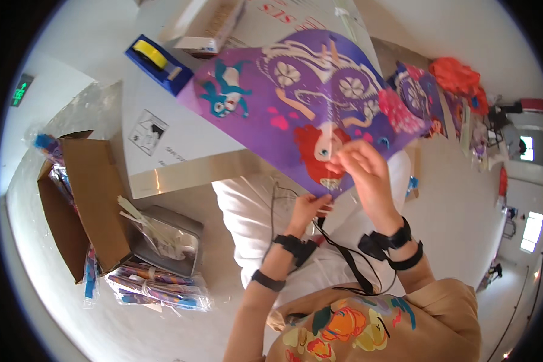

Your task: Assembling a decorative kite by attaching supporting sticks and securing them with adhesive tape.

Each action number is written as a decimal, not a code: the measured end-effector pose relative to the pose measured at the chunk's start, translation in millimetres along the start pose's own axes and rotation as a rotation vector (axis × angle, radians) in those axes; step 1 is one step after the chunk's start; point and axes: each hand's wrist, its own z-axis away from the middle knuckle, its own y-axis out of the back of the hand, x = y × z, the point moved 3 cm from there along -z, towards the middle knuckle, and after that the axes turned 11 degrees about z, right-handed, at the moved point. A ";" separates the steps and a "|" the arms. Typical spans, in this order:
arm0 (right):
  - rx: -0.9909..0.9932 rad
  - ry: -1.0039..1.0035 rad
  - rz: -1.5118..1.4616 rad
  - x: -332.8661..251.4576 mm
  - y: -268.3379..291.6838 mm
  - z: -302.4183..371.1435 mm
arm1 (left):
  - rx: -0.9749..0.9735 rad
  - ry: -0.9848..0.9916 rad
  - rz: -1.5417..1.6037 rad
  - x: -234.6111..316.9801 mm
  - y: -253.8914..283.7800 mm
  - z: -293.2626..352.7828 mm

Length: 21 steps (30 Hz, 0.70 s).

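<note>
A purple kite (253, 117), printed with a red-haired cartoon figure and a teal animal, lies partly on the white table and reaches over my lap. My left hand (311, 211) is closed on its near tip, thumb and fingers pinching the edge. Above the printed head, my right hand (365, 172) is closed in a pinch against a thin pale line down the kite's middle. What those fingertips grip is too small to make out. To the kite's left stands a blue tape dispenser (158, 65) with a yellow roll.
The white table (193, 130) also bears an opened carton (208, 27). On the floor at left are a brown cardboard box (96, 202), a grey bin (193, 226) with pale strips, and wrapped bundles (163, 288). Red fabric (455, 75) and printed sheets lie at right. Cables hang over my lap.
</note>
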 end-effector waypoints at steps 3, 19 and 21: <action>0.183 -0.207 -0.067 41.9 57.4 57.1 | 0.031 -0.007 -0.010 4.9 -6.0 4.1; 0.299 -0.493 -0.172 131.9 61.8 105.3 | 0.112 0.034 -0.058 -5.9 -26.2 2.5; 0.283 -0.507 -0.154 134.6 62.5 103.9 | 0.110 0.008 -0.045 -5.6 -26.5 2.9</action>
